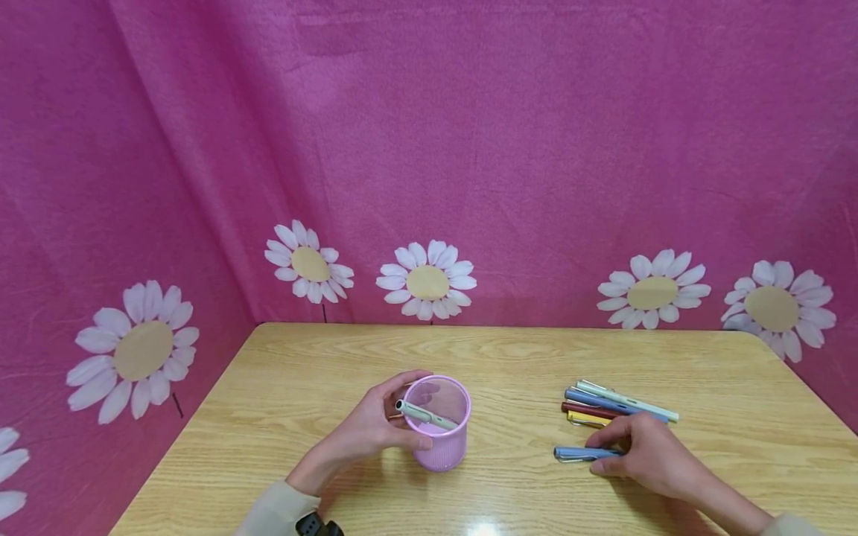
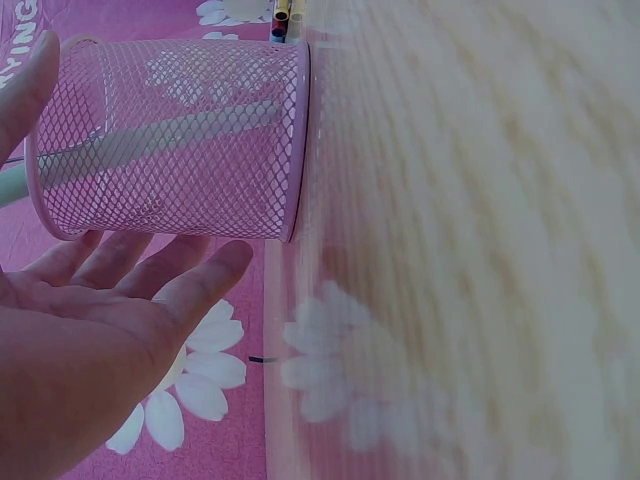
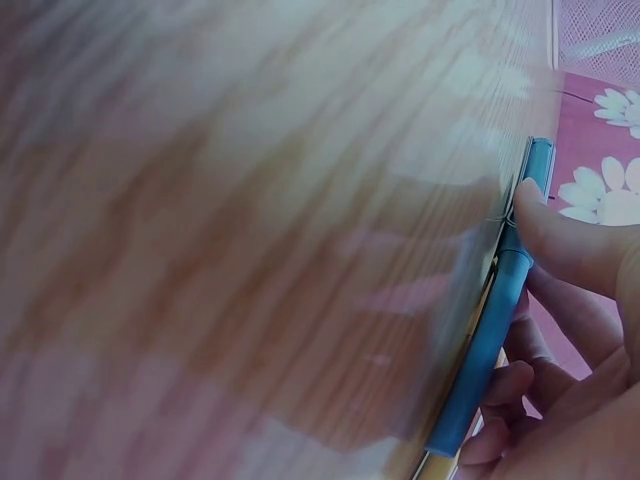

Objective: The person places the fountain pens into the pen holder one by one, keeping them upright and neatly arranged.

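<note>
A pink mesh pen cup stands upright on the wooden table, with one pale green pen leaning inside it. My left hand holds the cup from its left side, thumb at the front and fingers around the back. In the left wrist view the cup's mesh wall shows the pen through it. To the right, my right hand pinches a blue pen lying low at the tabletop; the right wrist view shows the thumb against this blue pen.
Just beyond my right hand lie several pens side by side: a pale green pen, another blue pen, a dark red pen and a yellow pen. A pink curtain with daisies hangs behind the wooden table.
</note>
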Action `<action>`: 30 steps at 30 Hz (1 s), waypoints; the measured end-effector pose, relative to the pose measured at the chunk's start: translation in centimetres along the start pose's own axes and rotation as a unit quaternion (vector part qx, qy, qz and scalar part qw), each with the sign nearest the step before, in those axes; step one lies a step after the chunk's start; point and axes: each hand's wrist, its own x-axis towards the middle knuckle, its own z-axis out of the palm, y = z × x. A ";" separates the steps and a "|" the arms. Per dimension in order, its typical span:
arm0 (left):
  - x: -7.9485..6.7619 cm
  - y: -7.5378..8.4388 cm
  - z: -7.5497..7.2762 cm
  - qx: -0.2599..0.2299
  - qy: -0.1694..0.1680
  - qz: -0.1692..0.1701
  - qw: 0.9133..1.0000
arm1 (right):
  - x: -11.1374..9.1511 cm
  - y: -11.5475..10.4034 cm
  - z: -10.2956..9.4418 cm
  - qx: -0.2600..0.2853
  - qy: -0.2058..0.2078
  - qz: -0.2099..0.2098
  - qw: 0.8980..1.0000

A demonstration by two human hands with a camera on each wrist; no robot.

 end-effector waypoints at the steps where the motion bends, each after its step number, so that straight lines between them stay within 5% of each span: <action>1: 0.0 0.0 0.0 0.000 0.000 0.001 1.000 | 0.0 -0.1 0.0 0.001 0.000 -0.002 1.000; 30: 0.1 0.0 -0.1 0.003 -0.001 -0.005 1.000 | 0.9 -3.0 0.5 0.026 0.014 0.008 1.000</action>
